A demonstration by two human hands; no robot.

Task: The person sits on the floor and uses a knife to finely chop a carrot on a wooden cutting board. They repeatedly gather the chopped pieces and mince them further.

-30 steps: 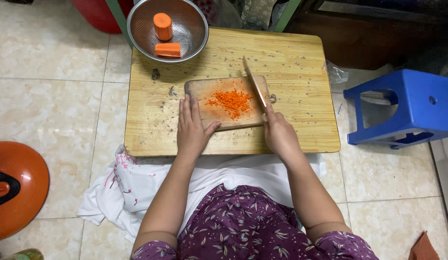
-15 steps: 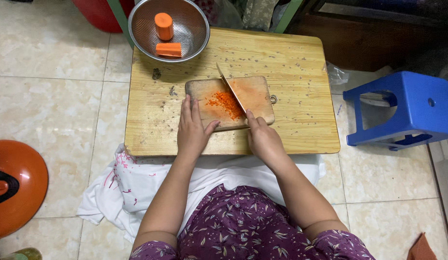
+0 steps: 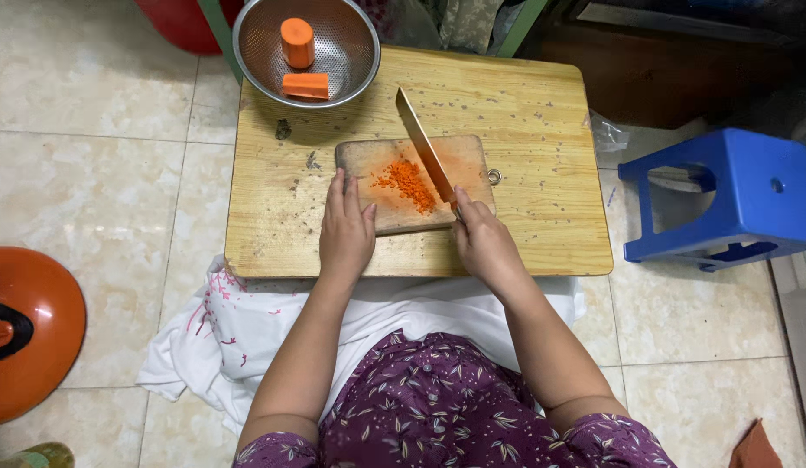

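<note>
Small heap of finely minced orange carrot (image 3: 406,184) sits mid-board on a small worn rectangular wooden chopping board (image 3: 366,159), w/ a metal ring at its rt end. Long steel-bladed kitchen knife (image 3: 423,145) lies diagonally across the heap's rt side, tip pointing up-left, blade edge touching or just above the mince; can't tell which from this angle.

Right hand (image 3: 483,244) is closed round the knife handle at the board's near rt corner, handle itself hidden in the fist. Left hand (image 3: 346,230) lies flat & open, fingers together, pressing on the board's near left part, holding nothing; prob. there to stop the board sliding, well clear of the blade.

Board rests on a larger low pale wooden table (image 3: 542,173) speckled w/ dark bits. Round perforated steel colander bowl (image 3: 349,35) overlaps the table's far left corner, w/ two chunky orange carrot pieces (image 3: 300,59) inside, one upright, one lying.

White cloth w/ pink marks (image 3: 221,338) is spread under the table's near edge & over the lap. Blue plastic stool (image 3: 732,204) stands to the rt on the tiled floor; orange round lid w/ black knob (image 3: 26,334) at far left. No packages or labels visible.
</note>
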